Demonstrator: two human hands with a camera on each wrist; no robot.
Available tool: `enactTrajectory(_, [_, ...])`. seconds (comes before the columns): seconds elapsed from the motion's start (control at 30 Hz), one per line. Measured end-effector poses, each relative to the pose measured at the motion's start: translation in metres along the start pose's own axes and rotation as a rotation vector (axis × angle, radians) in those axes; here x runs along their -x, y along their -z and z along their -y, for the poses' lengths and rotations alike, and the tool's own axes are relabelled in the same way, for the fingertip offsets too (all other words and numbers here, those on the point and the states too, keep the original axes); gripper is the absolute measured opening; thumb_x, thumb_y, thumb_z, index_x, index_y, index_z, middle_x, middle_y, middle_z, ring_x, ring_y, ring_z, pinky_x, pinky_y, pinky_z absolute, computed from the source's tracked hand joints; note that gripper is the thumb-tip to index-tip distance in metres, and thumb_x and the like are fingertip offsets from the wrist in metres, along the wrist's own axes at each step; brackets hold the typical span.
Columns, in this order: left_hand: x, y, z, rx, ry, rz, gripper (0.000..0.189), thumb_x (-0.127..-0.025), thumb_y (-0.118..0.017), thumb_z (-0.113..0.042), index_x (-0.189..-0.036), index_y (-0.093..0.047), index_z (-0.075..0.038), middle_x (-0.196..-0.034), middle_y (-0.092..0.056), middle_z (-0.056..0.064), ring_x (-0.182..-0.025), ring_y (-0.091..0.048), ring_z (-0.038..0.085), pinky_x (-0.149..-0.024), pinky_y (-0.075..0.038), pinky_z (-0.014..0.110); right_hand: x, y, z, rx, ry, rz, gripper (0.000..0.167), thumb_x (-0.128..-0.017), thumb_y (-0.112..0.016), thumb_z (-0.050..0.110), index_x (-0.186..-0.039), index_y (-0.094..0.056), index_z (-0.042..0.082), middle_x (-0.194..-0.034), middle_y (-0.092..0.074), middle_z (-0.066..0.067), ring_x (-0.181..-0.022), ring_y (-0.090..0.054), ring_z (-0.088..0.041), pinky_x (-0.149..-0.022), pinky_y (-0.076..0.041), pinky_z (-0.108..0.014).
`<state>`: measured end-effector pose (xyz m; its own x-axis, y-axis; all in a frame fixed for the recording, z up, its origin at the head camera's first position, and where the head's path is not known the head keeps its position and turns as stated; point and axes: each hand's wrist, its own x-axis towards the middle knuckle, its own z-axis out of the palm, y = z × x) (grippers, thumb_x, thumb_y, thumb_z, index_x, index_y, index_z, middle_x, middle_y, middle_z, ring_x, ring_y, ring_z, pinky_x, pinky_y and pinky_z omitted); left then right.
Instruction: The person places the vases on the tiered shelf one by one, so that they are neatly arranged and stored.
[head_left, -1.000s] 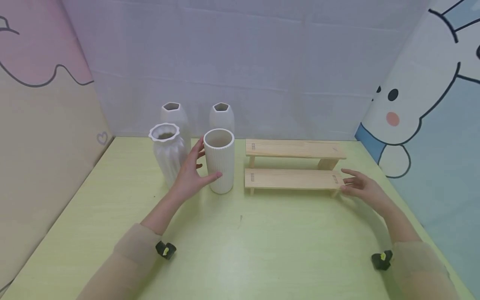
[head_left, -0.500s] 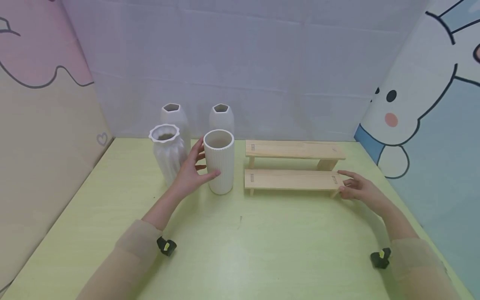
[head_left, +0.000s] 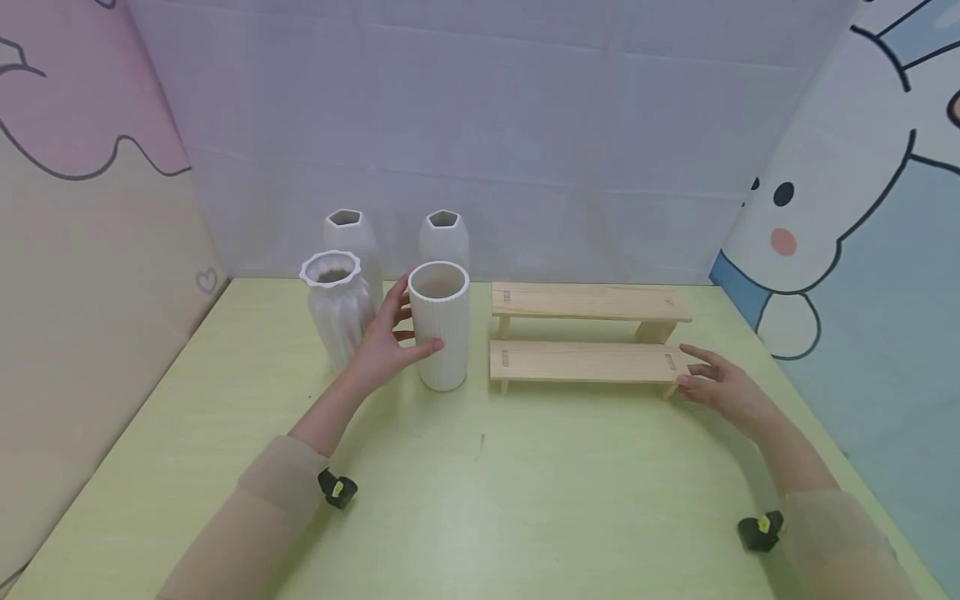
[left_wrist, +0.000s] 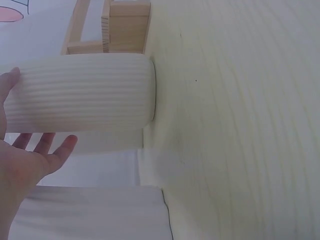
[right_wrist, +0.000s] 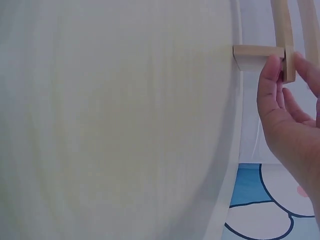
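Note:
In the head view my left hand (head_left: 386, 346) holds a white ribbed cylindrical vase (head_left: 441, 350) standing upright, its thumb across the front and fingers along the left side. The left wrist view shows the thumb on the ribbed wall (left_wrist: 85, 92) and some fingertips below it, slightly apart. My right hand (head_left: 727, 392) pinches the right end of the lower board (head_left: 588, 361) of a two-step wooden stand. Seen from the right wrist, the board's end (right_wrist: 289, 64) lies between thumb and fingers, close to a leg (right_wrist: 257, 51).
Left of my left hand stands a white vase with a wavy rim (head_left: 337, 321). Two white vases with angular mouths, one at left (head_left: 354, 237) and one at right (head_left: 444, 237), stand behind. The stand's upper board (head_left: 588, 301) is near the back wall (head_left: 480, 125). Patterned side walls flank the table.
The ribbed vase and the stand stay in place. My left hand keeps its hold with barely any shift, and my right fingers move slightly at the board's end.

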<state>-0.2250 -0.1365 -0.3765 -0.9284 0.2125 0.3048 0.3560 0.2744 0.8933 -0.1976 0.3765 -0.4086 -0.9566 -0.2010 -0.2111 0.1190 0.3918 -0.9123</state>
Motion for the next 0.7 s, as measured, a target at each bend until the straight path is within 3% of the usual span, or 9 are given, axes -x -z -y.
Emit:
enactTrajectory(0.23, [-0.0005, 0.0004, -0.0007, -0.007, 0.011, 0.003, 0.101, -0.075, -0.08, -0.014, -0.147, -0.017, -0.045, -0.143, -0.039, 0.01, -0.126, -0.045, 0.032, -0.092, -0.048, 0.047, 0.0013, -0.0072, 0.0039, -0.227, -0.003, -0.017, 0.077, -0.094, -0.057, 0.012, -0.15, -0.004, -0.001, -0.111, -0.049, 0.003, -0.094, -0.062, -0.004, -0.083, -0.051, -0.018])
enactTrajectory(0.37, [-0.0016, 0.0003, -0.0008, -0.001, 0.004, 0.01, 0.102, -0.074, -0.081, -0.014, -0.147, -0.016, -0.044, -0.143, -0.039, 0.01, -0.125, -0.046, 0.033, -0.092, -0.048, 0.048, -0.0003, -0.0084, 0.0036, -0.252, -0.013, -0.017, 0.078, -0.094, -0.057, 0.012, -0.15, -0.005, 0.001, -0.123, -0.042, -0.009, -0.094, -0.06, -0.003, -0.084, -0.051, -0.018])
enactTrajectory(0.5, [-0.003, -0.0005, -0.001, 0.015, 0.006, 0.017, 0.103, -0.073, -0.082, -0.013, -0.146, -0.017, -0.046, -0.143, -0.039, 0.008, -0.124, -0.046, 0.032, -0.092, -0.048, 0.048, -0.0016, -0.0078, 0.0017, -0.188, -0.019, -0.015, 0.078, -0.095, -0.057, 0.016, -0.151, -0.005, 0.005, -0.139, -0.025, -0.023, -0.097, -0.058, 0.001, -0.085, -0.049, -0.016])
enactTrajectory(0.7, [-0.0041, -0.0016, -0.0008, 0.046, 0.004, 0.028, 0.107, -0.071, -0.083, -0.011, -0.148, -0.015, -0.04, -0.145, -0.037, 0.01, -0.125, -0.045, 0.036, -0.093, -0.046, 0.052, -0.0027, -0.0058, -0.0016, -0.148, 0.009, -0.007, 0.076, -0.095, -0.057, 0.015, -0.152, -0.006, 0.007, -0.13, -0.033, -0.015, -0.097, -0.058, 0.001, -0.085, -0.049, -0.016])
